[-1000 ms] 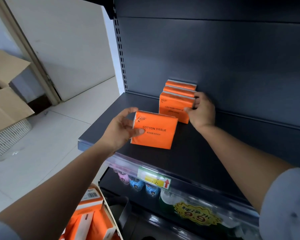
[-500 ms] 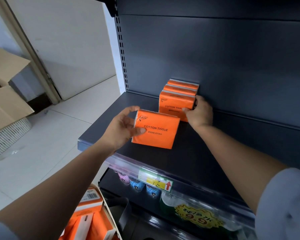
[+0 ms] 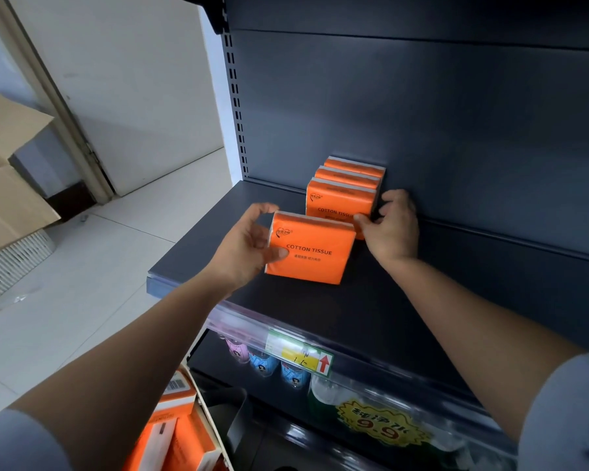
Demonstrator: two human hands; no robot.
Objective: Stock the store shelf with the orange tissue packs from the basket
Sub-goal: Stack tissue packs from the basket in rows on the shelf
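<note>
On the dark shelf [image 3: 354, 317], tight against the back panel, there's a row of three orange packs [image 3: 349, 180] standing on edge, one behind the other with the labels facing out. I reckon they're set that way so shoppers can read "COTTON TISSUE" and so more fit front to back.

The right hand [image 3: 393, 229] grips the front pack [image 3: 337, 205] at its right edge, thumb on the face and fingers curled round the side. My guess is it's bracing the row so nothing topples when the next one goes in.

The left hand [image 3: 244, 246] holds a fresh pack [image 3: 312, 253] by its left end, thumb across the front and fingers hooked over the top behind it. It sits upright, label out, just in front of the row and a bit left of it. I can't tell if its bottom edge touches the shelf yet. Gripping it at the end leaves the right side free to slide in beside that bracing hand.

The basket [image 3: 203, 399] sits down at lower left with more orange packs inside, so there's plenty left to stock.
</note>
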